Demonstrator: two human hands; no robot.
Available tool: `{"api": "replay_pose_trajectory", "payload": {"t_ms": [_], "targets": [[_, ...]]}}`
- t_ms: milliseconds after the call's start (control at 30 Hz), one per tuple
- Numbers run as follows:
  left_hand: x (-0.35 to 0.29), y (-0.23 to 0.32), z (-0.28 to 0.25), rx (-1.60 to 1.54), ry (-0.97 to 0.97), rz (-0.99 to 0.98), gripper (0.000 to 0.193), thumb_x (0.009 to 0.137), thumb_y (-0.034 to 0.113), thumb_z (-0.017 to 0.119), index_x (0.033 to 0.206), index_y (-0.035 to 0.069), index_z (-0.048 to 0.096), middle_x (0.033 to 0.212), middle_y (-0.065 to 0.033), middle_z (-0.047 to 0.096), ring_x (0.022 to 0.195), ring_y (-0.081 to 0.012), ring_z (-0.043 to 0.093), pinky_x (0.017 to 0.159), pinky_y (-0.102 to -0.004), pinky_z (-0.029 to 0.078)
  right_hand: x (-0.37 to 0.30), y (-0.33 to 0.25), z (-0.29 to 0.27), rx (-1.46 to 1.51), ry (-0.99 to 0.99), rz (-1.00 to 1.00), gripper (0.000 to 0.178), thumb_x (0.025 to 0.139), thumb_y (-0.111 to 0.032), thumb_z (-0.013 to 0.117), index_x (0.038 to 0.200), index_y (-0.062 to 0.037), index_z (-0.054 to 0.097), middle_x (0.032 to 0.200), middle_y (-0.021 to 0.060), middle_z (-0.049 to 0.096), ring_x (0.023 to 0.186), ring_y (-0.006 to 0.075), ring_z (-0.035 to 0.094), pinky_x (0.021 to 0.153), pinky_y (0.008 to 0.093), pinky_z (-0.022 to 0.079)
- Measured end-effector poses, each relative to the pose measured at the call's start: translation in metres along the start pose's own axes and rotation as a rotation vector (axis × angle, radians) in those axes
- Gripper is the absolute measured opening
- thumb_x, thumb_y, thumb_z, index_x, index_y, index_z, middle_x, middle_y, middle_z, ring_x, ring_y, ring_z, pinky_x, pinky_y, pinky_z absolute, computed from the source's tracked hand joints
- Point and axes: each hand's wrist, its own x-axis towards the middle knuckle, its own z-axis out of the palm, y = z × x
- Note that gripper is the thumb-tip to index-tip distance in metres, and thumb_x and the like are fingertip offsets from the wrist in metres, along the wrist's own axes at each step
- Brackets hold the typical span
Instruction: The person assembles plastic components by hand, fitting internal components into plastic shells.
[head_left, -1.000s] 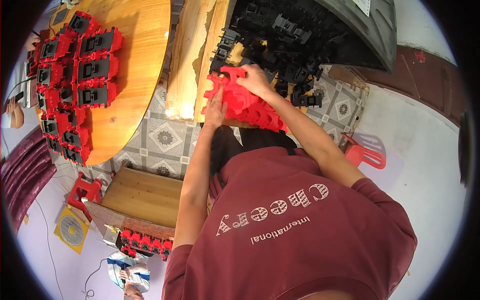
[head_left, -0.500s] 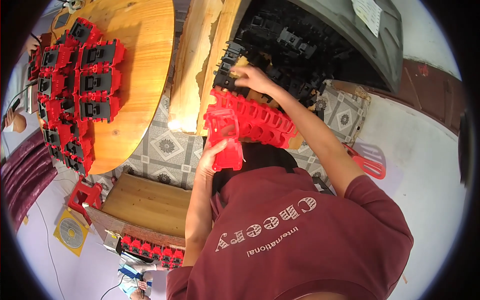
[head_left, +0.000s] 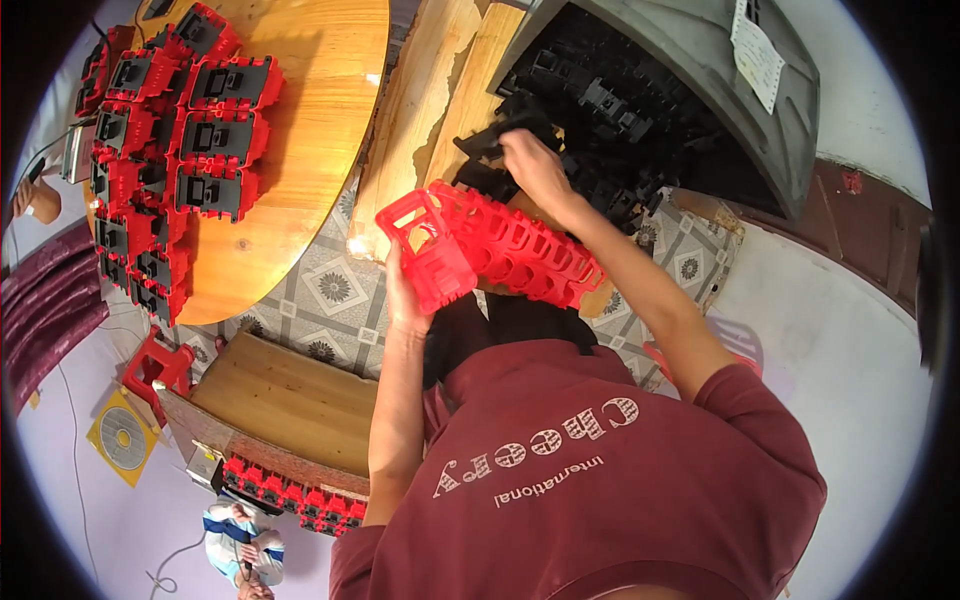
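Observation:
My left hand (head_left: 405, 298) grips a red plastic housing (head_left: 440, 262) with a rectangular opening, tilted above my lap. Close beside it lies a row of similar red plastic housings (head_left: 545, 265) on a wooden board. Beyond that row, my right hand (head_left: 540, 172) has its fingers closed on a black plastic part (head_left: 486, 140), held apart from the red housing. More black parts (head_left: 615, 110) fill a grey bin (head_left: 795, 130) lying open toward me, some of them spilling near my right wrist.
A round wooden table (head_left: 300, 150) at left carries stacked red-and-black assemblies (head_left: 225, 135). Below it stand a wooden bench (head_left: 290, 400) and a red stool (head_left: 160, 365). Two other people work nearby: a hand (head_left: 35, 198) shows at far left, a person (head_left: 240, 545) at the bottom.
My right hand has taken hold of a black part and lifted it off the wooden board. The red housing in my left hand has tilted and shifted slightly up and left.

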Motion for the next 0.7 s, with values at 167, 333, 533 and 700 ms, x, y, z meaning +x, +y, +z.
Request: {"api": "replay_pose_trajectory", "payload": {"t_ms": [167, 333, 533, 700], "targets": [[0.024, -0.032, 0.01, -0.064, -0.012, -0.076, 0.053, 0.098, 0.046, 0.045, 0.134, 0.008, 0.049, 0.125, -0.0126, 0.061, 0.113, -0.0287, 0.061, 0.099, -0.0457, 0.049, -0.041, -0.028, -0.029, 0.248, 0.189, 0.257, 0.03, 0.083, 0.0, 0.063, 0.111, -0.0043, 0.056, 0.114, 0.0166, 0.058, 0.099, 0.0337, 0.062, 0.084, 0.0406, 0.052], [0.018, -0.046, 0.012, 0.041, 0.016, -0.085, 0.051, 0.098, 0.046, 0.044, 0.132, 0.008, 0.051, 0.125, -0.0129, 0.062, 0.112, -0.0285, 0.062, 0.098, -0.0456, 0.05, -0.04, 0.01, 0.021, 0.24, -0.022, 0.362, 0.057, 0.079, -0.015, 0.071, 0.132, -0.0079, 0.05, 0.128, 0.0186, 0.052, 0.119, 0.0389, 0.051, 0.102, 0.0445, 0.042], [-0.022, -0.032, -0.004, 0.073, 0.088, -0.041, 0.052, 0.097, 0.043, 0.048, 0.135, 0.007, 0.046, 0.13, -0.0134, 0.058, 0.115, -0.0283, 0.061, 0.097, -0.0457, 0.051, -0.004, -0.005, 0.076, 0.316, -0.288, 0.499, 0.056, 0.079, -0.028, 0.075, 0.128, -0.0108, 0.056, 0.13, 0.0185, 0.049, 0.121, 0.0366, 0.049, 0.101, 0.0431, 0.043], [-0.023, -0.023, -0.025, 0.016, 0.119, 0.007, 0.052, 0.098, 0.043, 0.047, 0.135, 0.006, 0.047, 0.13, -0.0135, 0.059, 0.113, -0.0282, 0.062, 0.097, -0.0456, 0.051, 0.001, -0.01, 0.086, 0.312, -0.432, 0.453, 0.038, 0.078, -0.033, 0.077, 0.106, -0.0084, 0.07, 0.123, 0.0215, 0.048, 0.119, 0.0372, 0.051, 0.1, 0.0429, 0.044]]}}
